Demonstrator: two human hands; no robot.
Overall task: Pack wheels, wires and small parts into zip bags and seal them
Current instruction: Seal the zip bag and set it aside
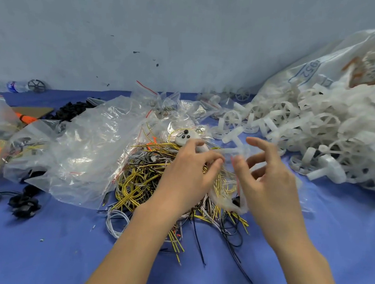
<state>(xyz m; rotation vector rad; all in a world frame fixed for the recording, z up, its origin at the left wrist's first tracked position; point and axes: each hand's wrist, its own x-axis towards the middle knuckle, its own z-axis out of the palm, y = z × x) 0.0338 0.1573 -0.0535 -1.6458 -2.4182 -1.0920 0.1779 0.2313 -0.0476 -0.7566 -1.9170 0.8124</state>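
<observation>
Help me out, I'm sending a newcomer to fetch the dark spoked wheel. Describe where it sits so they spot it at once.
Start at the blue table cover and follow its far edge to the left end, where it meets the grey wall. There a clear water bottle lies on its side, and the dark wheel stands right beside it. The other loose wheels, heaped at the right, are white.

Two bare forearms, left hand (189,164) and right hand (269,177) ungloved, no sleeves, rings or watch
</observation>
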